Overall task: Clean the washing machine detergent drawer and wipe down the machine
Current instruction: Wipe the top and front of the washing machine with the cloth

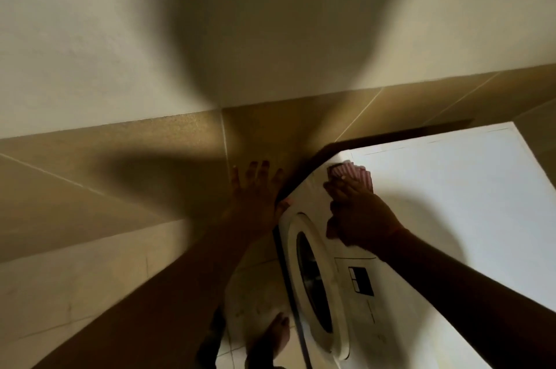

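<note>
A white front-loading washing machine (451,197) fills the lower right, with its round door (313,281) and a dark display panel (360,280) on the front. My right hand (358,218) presses a pink striped cloth (353,174) onto the machine's top near its far left corner. My left hand (255,188) lies flat with fingers spread against the brown tiled wall (120,182), right beside the machine's left edge. The detergent drawer cannot be made out.
The wall stands close on the left, brown tiles below and pale paint (210,22) above. A dark narrow gap (304,170) runs between wall and machine. My bare foot (278,335) stands on the tiled floor in front of the door.
</note>
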{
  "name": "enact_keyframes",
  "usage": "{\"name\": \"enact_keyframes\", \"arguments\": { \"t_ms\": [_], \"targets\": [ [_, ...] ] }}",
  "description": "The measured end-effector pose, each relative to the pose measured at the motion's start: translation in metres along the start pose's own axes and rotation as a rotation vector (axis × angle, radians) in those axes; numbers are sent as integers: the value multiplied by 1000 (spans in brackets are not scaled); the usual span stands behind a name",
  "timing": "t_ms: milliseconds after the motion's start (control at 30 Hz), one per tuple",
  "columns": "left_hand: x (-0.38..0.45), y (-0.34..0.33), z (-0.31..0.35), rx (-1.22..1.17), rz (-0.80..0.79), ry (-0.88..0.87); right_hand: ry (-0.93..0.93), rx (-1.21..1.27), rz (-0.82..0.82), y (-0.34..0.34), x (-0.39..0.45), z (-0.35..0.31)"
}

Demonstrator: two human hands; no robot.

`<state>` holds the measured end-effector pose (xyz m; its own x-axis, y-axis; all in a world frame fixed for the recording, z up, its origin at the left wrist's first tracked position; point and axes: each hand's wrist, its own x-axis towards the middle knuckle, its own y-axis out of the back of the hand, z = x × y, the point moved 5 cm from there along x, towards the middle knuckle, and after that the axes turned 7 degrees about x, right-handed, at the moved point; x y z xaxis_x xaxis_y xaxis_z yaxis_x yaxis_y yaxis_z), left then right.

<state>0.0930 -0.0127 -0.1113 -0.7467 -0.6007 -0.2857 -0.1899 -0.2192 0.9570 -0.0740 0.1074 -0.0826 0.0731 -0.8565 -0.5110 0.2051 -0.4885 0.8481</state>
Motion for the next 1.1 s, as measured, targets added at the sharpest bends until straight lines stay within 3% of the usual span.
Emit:
{"name": "enact_keyframes", "arguments": {
  "t_ms": [200,333,633,800,1100],
  "targets": [
    [1,-6,-1,-39,-47,25,-181,-27,134,26,32,16],
    [-2,-9,-3,-47,-37,30,-191,-36,49,27,47,18],
    [-3,-6,8,-68,-16,49,53,-187,-107,18,16,6],
    [3,-9,20,-76,-3,37,-50,-239,-54,26,43,18],
    [-4,-10,22,-84,-12,48,-172,-263,-146,-8,50,2]
  ]
}}
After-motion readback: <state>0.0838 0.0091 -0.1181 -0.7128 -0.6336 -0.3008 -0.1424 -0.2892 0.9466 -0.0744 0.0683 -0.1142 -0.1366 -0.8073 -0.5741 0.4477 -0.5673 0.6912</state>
